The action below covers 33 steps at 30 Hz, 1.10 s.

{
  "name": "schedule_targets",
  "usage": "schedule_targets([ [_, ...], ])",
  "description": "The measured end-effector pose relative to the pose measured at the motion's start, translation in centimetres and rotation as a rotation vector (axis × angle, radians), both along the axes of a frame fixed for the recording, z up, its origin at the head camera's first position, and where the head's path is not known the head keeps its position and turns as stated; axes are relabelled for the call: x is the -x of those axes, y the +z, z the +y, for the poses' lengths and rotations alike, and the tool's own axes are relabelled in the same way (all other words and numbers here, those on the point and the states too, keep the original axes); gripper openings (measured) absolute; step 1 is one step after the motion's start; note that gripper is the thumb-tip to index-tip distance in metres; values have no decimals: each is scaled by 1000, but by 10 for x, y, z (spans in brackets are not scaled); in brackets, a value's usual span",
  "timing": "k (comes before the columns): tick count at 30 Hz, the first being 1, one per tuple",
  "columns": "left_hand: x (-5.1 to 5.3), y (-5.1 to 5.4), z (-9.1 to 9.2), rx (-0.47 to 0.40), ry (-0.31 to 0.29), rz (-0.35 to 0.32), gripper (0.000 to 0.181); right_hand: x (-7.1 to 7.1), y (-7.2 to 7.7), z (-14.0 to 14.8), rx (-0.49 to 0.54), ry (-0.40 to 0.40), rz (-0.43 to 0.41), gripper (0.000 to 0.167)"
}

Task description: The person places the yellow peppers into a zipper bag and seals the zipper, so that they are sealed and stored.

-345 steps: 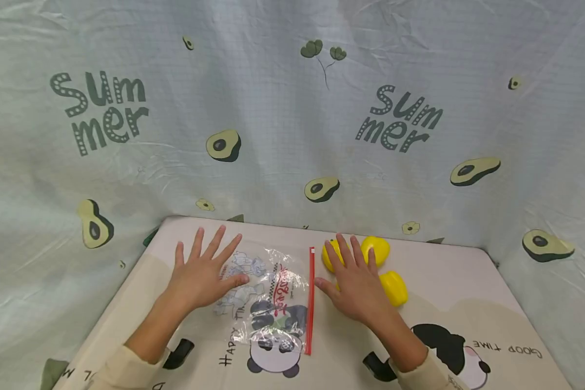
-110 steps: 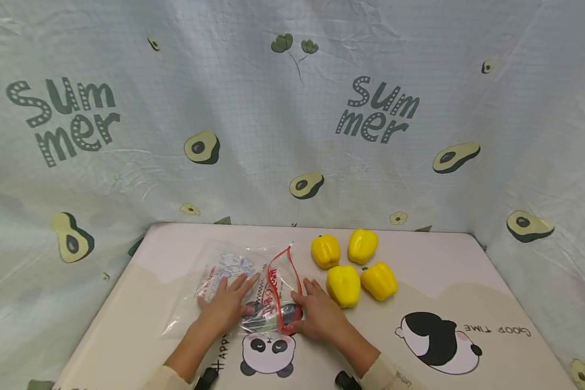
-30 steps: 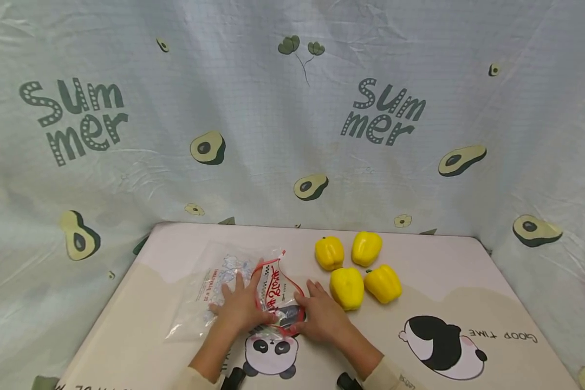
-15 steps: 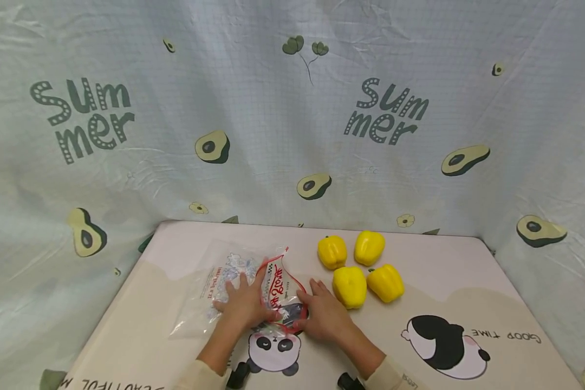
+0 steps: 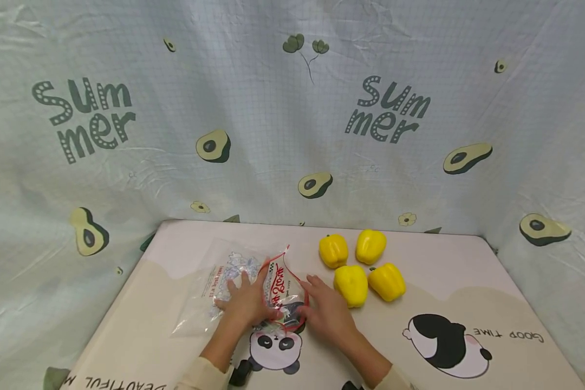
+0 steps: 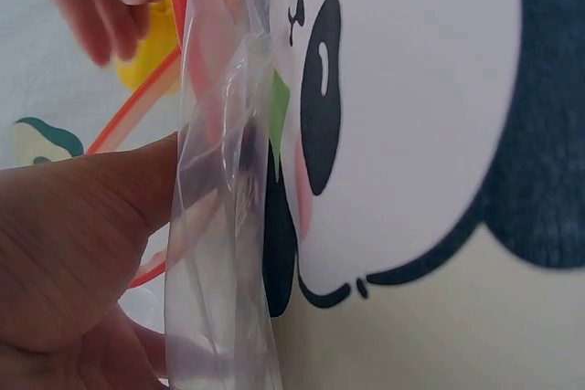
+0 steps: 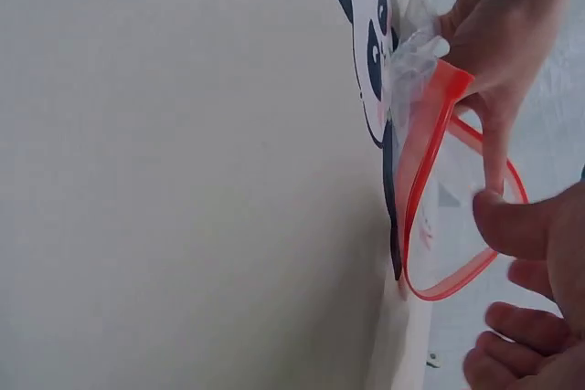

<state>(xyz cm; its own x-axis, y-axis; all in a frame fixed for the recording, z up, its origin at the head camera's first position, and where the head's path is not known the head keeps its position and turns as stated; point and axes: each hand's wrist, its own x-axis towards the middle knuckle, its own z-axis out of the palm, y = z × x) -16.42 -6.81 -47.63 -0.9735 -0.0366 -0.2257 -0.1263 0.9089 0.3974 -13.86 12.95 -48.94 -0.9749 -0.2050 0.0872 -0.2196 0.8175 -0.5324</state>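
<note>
A clear plastic bag [image 5: 200,303] with a red zip edge [image 5: 306,295] lies on the table, its mouth spread into a loop facing right. The left hand [image 5: 246,306] rests on the bag beside the mouth, fingers spread, thumb by the red edge. At the mouth's right side is the right hand [image 5: 329,314], its fingers relaxed near the red rim. In the right wrist view the red loop [image 7: 416,180] stands open between both hands. The left wrist view shows the left hand [image 6: 73,253] behind the clear film [image 6: 219,226]. Right of the hands are several yellow peppers [image 5: 351,285].
The peppers stand close together, the nearest [image 5: 351,287] just beyond the right hand. The table [image 5: 448,260] has printed panda and dog pictures. A patterned curtain [image 5: 273,108] hangs behind and at both sides.
Earlier the bag lay flat with a straight red edge and both hands spread apart; since then its mouth has opened into a loop. Over the last second, the right hand has shifted slightly on the rim.
</note>
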Motion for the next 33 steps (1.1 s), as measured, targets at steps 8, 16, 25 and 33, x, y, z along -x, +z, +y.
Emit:
schedule_targets([
  [8,-1,1,1,4,4,5,120,-7,8,8,150,-109,240,51],
  [16,0,3,1,-8,13,2,121,-5,6,22,337,-192,379,50],
  [25,-1,2,0,-12,9,-1,120,-7,10,39,382,-298,460,54],
  [33,-2,1,0,-16,12,1,119,-12,15,50,375,-417,122,72],
])
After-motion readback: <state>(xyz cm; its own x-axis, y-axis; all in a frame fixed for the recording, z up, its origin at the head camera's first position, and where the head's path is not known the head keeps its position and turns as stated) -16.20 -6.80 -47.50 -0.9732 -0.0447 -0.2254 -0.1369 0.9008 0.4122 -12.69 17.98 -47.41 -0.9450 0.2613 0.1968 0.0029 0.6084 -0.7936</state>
